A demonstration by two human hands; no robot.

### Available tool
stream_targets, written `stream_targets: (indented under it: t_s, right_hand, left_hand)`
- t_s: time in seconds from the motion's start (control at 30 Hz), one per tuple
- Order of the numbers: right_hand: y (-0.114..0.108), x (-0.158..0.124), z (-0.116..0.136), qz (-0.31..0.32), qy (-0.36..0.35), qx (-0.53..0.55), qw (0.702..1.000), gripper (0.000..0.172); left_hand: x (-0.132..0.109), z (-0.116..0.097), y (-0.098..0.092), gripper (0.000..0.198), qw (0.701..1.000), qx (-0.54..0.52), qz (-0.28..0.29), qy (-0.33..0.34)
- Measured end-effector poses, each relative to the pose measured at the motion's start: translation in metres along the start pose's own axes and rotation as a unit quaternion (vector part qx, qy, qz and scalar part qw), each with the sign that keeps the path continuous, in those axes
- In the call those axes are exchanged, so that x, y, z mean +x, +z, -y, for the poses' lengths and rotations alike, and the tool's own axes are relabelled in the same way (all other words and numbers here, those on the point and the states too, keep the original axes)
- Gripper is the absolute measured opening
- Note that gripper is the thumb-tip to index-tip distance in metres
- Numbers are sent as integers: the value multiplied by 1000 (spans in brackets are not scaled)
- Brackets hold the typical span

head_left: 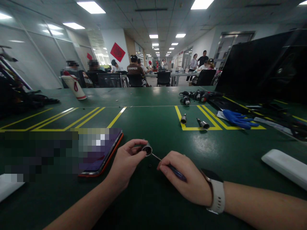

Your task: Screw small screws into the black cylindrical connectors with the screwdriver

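Note:
My left hand [126, 163] pinches a small round metal part [147, 149] between thumb and fingers, just above the green table [153, 198]. My right hand [183, 177], with a white watch [217, 195] on its wrist, grips a thin screwdriver [168, 164] with a dark handle. The screwdriver's metal tip touches the round part. A tiny dark speck, perhaps a screw [150, 165], lies on the table between my hands.
A phone [103, 153] in an orange case lies left of my left hand. Two metal parts [183, 119] [203, 124] sit inside a yellow-taped square, more parts [196, 95] behind. A blue glove [238, 118], white object [285, 166], black monitor [259, 64] at right. A white bottle [74, 84] stands far left; people sit beyond.

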State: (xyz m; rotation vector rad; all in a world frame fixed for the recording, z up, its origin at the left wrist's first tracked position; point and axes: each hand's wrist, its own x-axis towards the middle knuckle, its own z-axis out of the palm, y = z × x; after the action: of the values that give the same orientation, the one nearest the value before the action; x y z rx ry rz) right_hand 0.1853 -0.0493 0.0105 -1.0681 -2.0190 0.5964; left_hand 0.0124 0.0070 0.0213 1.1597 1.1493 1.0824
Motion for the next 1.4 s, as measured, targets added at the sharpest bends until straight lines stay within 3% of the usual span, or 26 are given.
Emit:
stream_targets:
  t_s: [0.47,0.93,1.4]
  right_hand:
    - [3,-2,0,10,-35,-55,998,14]
    - [2,-5,2,-4,-62,-89,994,14]
    - [4,-6,1,-13,-100,-108,989,14]
  left_hand:
    - [-1,2,1,25,999,33,-5,11]
    - [-3,5,4,24,994,81,5,67]
    - [-5,4,5,22,998,58,6,33]
